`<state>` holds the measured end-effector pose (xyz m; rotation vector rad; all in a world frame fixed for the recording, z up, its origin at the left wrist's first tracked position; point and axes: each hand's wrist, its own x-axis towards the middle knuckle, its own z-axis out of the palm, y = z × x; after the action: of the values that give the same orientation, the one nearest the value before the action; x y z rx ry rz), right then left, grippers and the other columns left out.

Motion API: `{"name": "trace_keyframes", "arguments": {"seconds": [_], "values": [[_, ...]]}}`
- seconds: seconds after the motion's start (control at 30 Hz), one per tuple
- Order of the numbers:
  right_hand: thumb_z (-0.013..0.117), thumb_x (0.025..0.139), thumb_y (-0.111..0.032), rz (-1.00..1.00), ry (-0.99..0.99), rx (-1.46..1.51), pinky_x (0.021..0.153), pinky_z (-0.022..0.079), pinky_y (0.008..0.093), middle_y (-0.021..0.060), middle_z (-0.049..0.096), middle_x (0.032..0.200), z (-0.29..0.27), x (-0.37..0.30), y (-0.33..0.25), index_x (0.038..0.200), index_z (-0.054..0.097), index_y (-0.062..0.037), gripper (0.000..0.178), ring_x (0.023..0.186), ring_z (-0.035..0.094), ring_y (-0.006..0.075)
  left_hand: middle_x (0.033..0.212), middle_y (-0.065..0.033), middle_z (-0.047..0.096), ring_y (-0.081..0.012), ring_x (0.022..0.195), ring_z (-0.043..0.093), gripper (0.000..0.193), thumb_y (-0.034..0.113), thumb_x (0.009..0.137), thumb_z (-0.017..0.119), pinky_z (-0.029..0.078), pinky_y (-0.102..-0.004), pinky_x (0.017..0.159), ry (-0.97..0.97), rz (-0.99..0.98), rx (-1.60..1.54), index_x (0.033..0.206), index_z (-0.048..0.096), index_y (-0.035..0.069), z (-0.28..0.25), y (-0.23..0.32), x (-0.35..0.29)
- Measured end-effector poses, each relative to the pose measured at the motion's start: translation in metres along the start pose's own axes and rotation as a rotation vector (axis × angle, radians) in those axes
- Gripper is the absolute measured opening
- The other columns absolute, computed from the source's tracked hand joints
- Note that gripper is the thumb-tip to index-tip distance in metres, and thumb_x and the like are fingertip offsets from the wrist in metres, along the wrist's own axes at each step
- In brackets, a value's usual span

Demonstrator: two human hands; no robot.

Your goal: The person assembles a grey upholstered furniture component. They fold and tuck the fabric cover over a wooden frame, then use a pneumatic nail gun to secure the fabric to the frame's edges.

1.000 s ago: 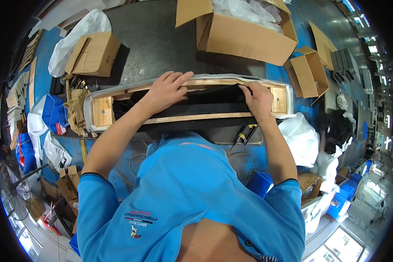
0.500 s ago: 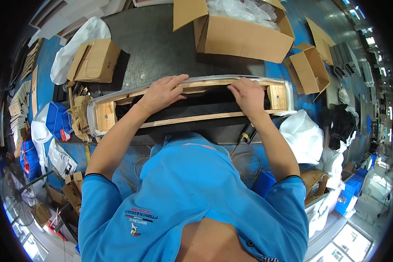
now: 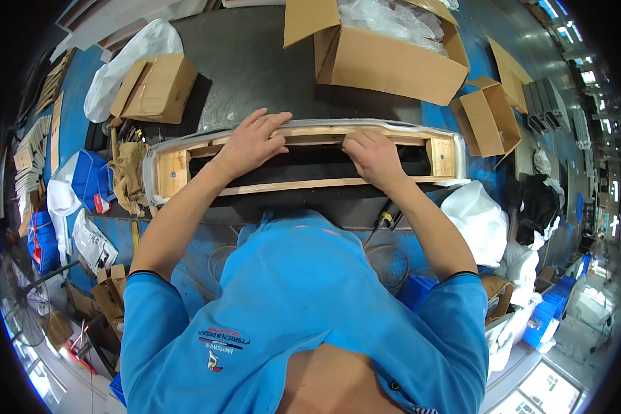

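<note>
The blue shirt (image 3: 303, 276) bears a few short lines of dark and red lettering (image 3: 226, 336) on the wearer's left chest, with a thin striped bar running between them and a small emblem (image 3: 214, 363) beside them. A white plastic bag (image 3: 90, 234) at the left carries dark print (image 3: 104, 257), too small to read.

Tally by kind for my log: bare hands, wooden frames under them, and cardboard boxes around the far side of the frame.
Bare hands: 2 (left hand, right hand)
Wooden frame: 1
Cardboard boxes: 3 (left box, large box holding clear plastic packing, small open box at right)
Total: 6
</note>
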<state>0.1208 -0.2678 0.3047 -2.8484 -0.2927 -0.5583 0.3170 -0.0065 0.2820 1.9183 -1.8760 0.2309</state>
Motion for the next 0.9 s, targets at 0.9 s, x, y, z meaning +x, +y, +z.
{"name": "trace_keyframes", "arguments": {"seconds": [0.9], "values": [[0.081,0.083,-0.049,0.186,-0.069,0.090,0.071,0.056,0.0425,0.0114,0.070,0.091,-0.034,0.008,0.001,0.098,0.069,-0.0070,0.047,0.085,0.070,0.0329,0.147,-0.0138,0.055,-0.0373,0.121,0.060,0.027,0.016,0.082,0.079,0.053,-0.0461,0.100,-0.102,-0.114,0.038,0.087,0.056,0.002,-0.030,-0.010,-0.033]]}}
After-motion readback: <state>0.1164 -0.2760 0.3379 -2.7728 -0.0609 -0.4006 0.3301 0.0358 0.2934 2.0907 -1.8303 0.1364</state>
